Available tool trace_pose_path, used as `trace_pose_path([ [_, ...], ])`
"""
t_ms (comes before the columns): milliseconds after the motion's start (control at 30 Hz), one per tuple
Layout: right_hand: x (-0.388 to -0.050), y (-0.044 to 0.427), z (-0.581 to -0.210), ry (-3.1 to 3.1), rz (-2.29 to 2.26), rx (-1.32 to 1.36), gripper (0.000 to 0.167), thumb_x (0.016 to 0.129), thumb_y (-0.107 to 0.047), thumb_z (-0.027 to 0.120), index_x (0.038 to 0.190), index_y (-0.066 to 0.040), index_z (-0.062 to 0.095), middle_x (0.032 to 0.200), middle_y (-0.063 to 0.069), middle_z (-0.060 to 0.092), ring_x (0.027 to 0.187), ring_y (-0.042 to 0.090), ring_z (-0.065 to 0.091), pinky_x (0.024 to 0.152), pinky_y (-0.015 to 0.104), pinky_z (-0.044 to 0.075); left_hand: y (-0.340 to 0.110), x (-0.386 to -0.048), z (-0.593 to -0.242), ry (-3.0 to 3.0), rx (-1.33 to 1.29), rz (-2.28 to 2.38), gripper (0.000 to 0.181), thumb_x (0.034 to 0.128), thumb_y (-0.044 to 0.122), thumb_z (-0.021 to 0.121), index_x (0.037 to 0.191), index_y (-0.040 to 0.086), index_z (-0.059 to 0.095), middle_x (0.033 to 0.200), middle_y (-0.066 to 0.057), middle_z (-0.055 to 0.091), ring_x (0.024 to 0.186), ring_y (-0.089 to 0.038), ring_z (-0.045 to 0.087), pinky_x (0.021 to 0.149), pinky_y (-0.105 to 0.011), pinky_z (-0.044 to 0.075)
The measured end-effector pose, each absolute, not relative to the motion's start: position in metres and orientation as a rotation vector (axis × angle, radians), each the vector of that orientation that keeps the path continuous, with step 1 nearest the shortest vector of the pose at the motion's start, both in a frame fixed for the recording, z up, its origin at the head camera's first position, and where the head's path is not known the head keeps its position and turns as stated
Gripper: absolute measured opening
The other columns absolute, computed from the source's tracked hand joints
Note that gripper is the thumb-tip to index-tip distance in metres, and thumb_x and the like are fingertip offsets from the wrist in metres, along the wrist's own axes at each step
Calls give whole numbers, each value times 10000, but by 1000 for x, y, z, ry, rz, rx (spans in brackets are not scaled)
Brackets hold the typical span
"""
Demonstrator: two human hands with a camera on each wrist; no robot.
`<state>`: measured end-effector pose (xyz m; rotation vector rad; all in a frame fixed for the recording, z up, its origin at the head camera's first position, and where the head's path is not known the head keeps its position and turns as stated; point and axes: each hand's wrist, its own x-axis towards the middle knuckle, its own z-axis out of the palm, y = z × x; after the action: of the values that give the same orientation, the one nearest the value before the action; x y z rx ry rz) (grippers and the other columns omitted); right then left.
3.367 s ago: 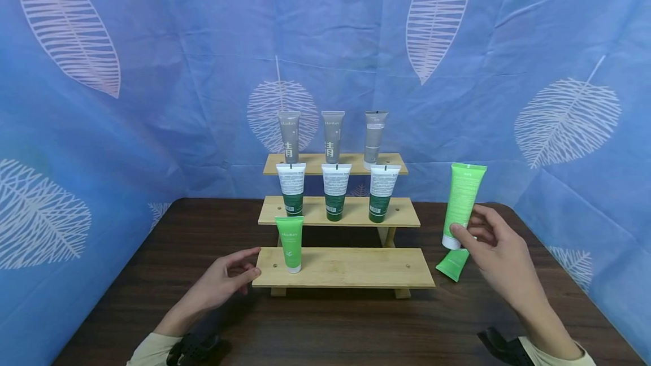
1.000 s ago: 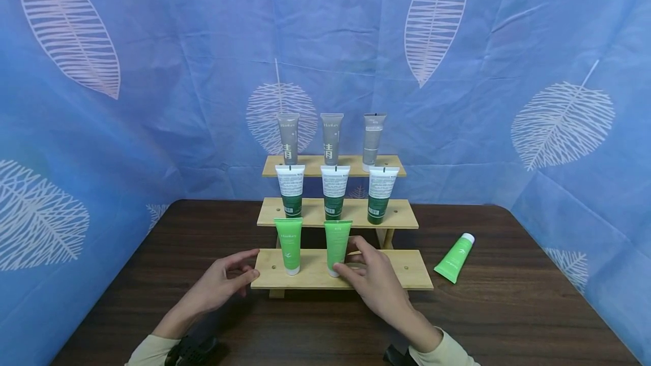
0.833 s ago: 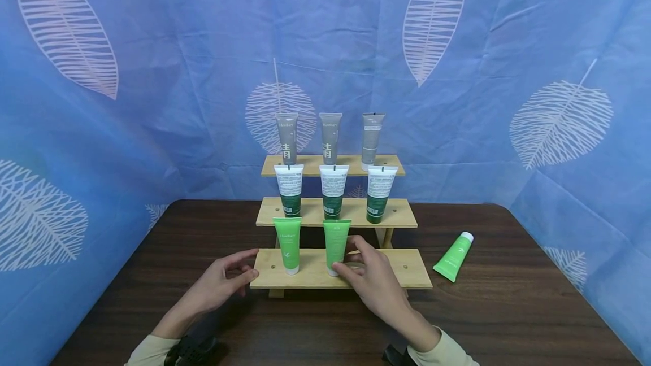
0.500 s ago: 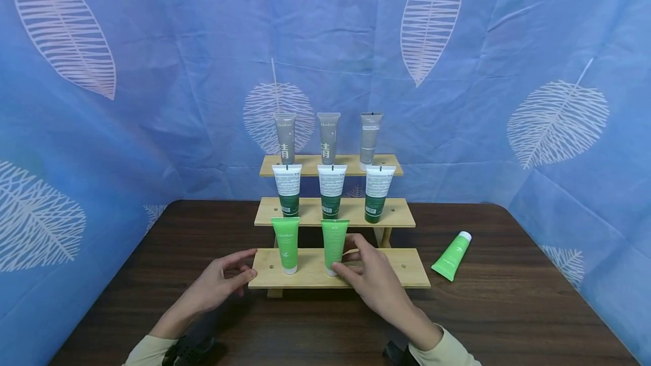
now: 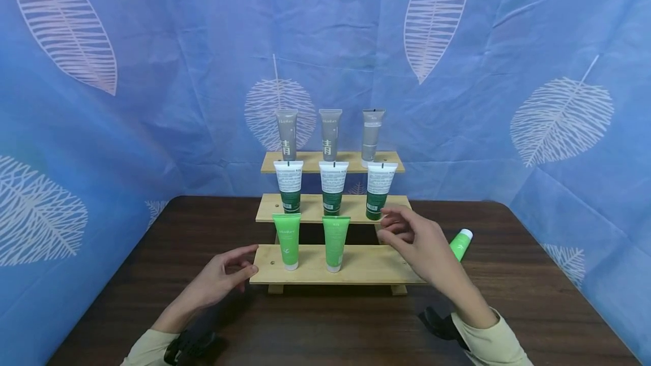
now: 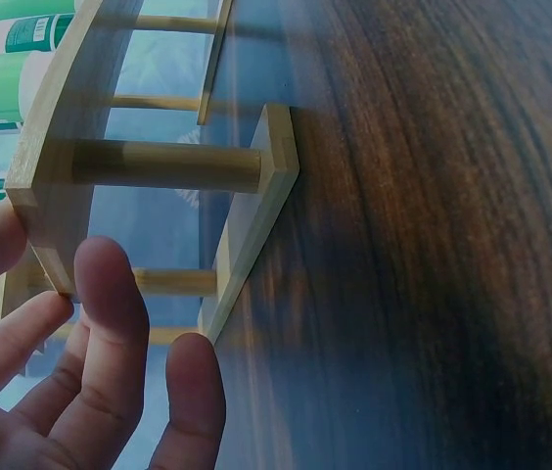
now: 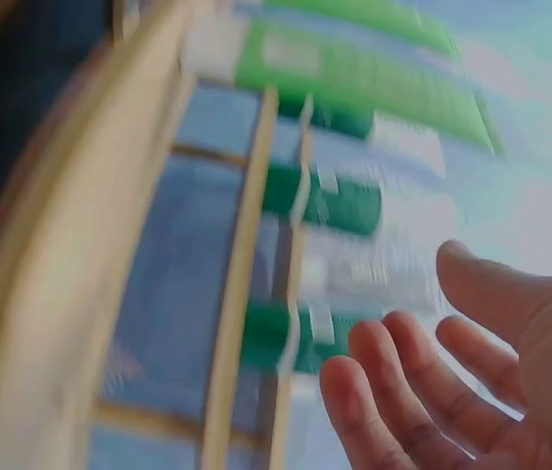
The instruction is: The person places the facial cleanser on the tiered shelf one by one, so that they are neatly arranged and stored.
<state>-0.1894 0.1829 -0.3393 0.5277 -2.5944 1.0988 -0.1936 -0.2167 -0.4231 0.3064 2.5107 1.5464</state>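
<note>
A three-tier wooden display stand (image 5: 373, 267) stands mid-table. Its left end, on the lowest board, is held between thumb and fingers of my left hand (image 5: 216, 280); the left wrist view shows the fingertips at the board's edge. Two bright green tubes stand upright on that board: one at the left (image 5: 288, 242), one near the middle (image 5: 335, 243). My right hand (image 5: 421, 246) hovers right of the middle tube, fingers loosely bent and holding nothing. Behind its wrist lies another green tube (image 5: 461, 244) on the table, partly hidden.
On the middle tier stand three white-and-dark-green tubes (image 5: 333, 185). Three grey tubes (image 5: 330, 134) stand on the top tier. The dark wooden table (image 5: 325, 326) reaches back to a blue leaf-patterned cloth (image 5: 203, 100).
My right hand took a green tube from the right to the lowest board, stood it mid-board and let go. It has since moved up and right. My left hand stays at the stand's end.
</note>
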Motion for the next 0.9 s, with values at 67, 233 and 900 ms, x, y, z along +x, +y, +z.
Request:
trace_pose_path([
  [67,-193,196,-335,-2587,1036,513,397,976,-180,715,1348,-81,619,1127,73,706,997,200,702,812,316,580,-216,-193,-423,2515,300,1541,603,988,219,693,1502,-7,472,901,-79,656,683,-237,624,659,-338,486],
  [233,-207,235,-333,-2565,829,482,328,1004,-189,677,1318,-99,651,1093,55,725,942,213,697,767,316,554,-216,-193,-421,2515,287,1544,604,988,219,693,1505,-2,471,916,-82,661,686,-236,623,662,-341,493],
  [900,-249,345,-387,-2708,753,388,322,992,-36,649,1313,-22,628,1155,218,708,996,414,688,791,521,550,-215,-192,-421,2516,287,1537,604,986,225,693,1502,-2,474,905,-83,648,691,-236,626,657,-328,470],
])
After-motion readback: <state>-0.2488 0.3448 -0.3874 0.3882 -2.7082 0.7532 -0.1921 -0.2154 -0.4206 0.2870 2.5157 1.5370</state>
